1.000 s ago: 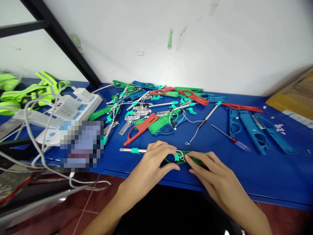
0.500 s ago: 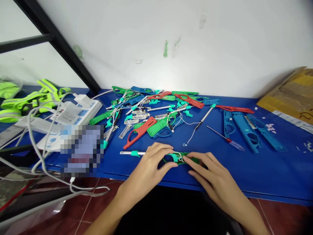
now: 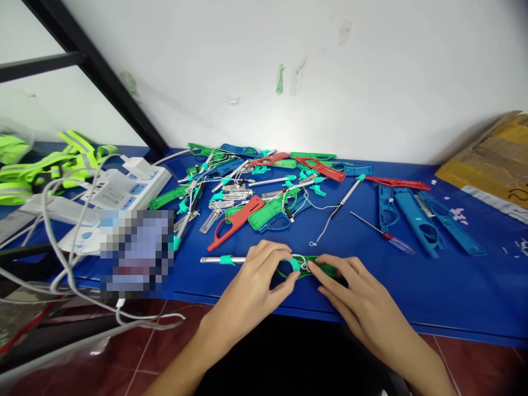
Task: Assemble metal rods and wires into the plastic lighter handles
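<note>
A green lighter shell [image 3: 317, 266] lies near the table's front edge, its open side up, with a white wire [image 3: 304, 263] in it. My left hand [image 3: 264, 275] pinches a turquoise trigger piece [image 3: 295, 265] at the shell's left part. From under that hand a metal tube [image 3: 212, 260] with a turquoise clip [image 3: 227, 260] sticks out to the left. My right hand [image 3: 350, 280] is closed on the right part of the shell, its index fingertip at the white wire. The inside of the shell is partly hidden by my fingers.
Behind my hands on the blue table [image 3: 412, 291] lies a pile of lighter parts [image 3: 247, 187]. To the right are a screwdriver [image 3: 398, 243], blue shells [image 3: 416, 220] and a cardboard box [image 3: 490, 165]. A power strip [image 3: 152, 190], cables and a blurred phone [image 3: 138, 253] stand left.
My left thumb has moved slightly up against the turquoise piece. The metal tube has shifted a little to the left and down; my right hand has hardly moved.
</note>
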The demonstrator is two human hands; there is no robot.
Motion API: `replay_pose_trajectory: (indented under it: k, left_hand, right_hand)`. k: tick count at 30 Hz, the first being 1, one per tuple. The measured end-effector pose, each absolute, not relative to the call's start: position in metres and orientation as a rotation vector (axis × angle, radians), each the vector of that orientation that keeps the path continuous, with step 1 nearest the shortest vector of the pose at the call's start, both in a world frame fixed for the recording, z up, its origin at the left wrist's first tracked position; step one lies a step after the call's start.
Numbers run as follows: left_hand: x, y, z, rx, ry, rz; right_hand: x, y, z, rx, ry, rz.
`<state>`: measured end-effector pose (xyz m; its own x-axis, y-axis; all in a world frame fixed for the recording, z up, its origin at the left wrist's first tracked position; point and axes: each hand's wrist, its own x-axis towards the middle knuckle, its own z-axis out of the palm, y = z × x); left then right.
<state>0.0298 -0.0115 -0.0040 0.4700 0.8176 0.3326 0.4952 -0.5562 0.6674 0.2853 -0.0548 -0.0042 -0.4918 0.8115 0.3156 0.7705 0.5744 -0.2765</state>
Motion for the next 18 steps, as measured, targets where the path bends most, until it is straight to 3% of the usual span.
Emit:
replay_pose_trajectory:
  k: [18]
  left_hand:
    - [0.0289,-0.0102,-0.0043,2.164,1.061,0.864]
  right_hand:
    - [0.2858,-0.0621,-0.0055,-1.266,-2.295,0.180]
